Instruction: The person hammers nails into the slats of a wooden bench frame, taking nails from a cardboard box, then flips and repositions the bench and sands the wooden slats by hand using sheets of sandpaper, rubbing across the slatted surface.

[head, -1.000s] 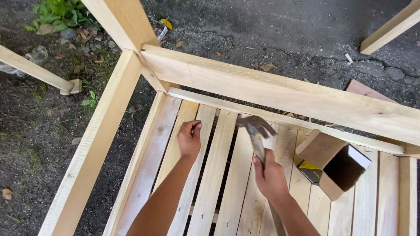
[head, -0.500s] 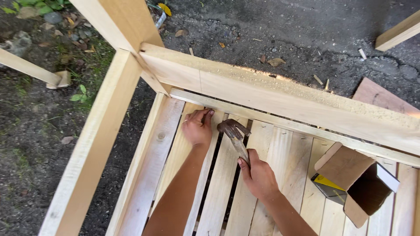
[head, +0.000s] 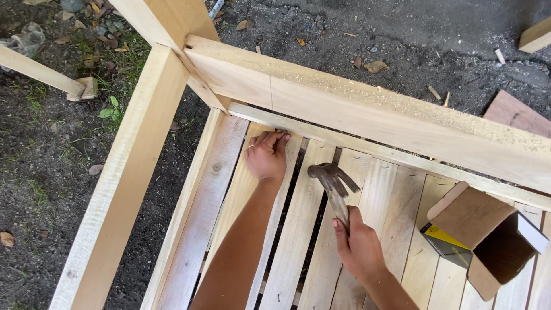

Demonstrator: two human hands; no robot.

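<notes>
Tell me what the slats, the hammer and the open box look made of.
Slats: pale bare wood, unpainted, with visible grain and a knot. Hammer in the right hand: dull grey metal head, apparently steel; handle material unclear. Box: brown cardboard, matte, flaps folded open.

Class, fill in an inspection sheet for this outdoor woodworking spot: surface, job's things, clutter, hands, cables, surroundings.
Surface: pale wooden slats with gaps, inside a timber frame.
Job's things: claw hammer; any nail is too small to tell.
Clutter: open cardboard box lying on the slats.
Hands: left hand pressed to a slat end; right hand in a grip on the hammer handle.
Cables: nothing seen.
Surroundings: dirt, dry leaves, wood offcuts.
</notes>
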